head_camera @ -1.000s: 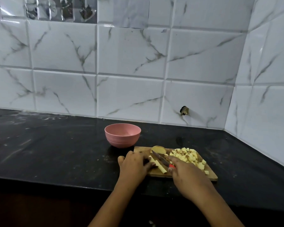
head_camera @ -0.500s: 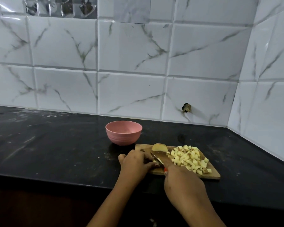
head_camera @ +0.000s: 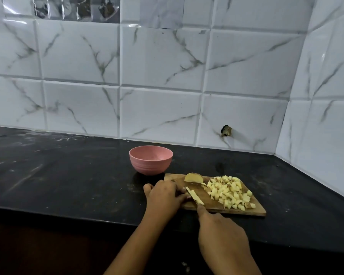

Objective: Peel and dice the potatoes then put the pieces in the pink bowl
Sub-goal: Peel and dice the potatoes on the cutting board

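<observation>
The right hand [head_camera: 222, 235], curled round the knife [head_camera: 196, 203], has drawn back nearer after a cut while the left hand [head_camera: 165, 197] still pinches the potato strip [head_camera: 193, 195] at the cutting board's [head_camera: 216, 210] near-left, so dicing continues and the pink bowl [head_camera: 151, 159] beyond waits unfilled.

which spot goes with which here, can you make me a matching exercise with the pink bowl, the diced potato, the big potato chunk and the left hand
Things
1. pink bowl
2. diced potato
3. potato chunk
4. left hand

Places
a. at the far edge of the cutting board, in one piece
b. heaped on the right part of the board
c. on the near left end of the board
d. on the black counter, beyond the board's far left corner

Pairs: 1-d, 2-b, 3-a, 4-c
</observation>
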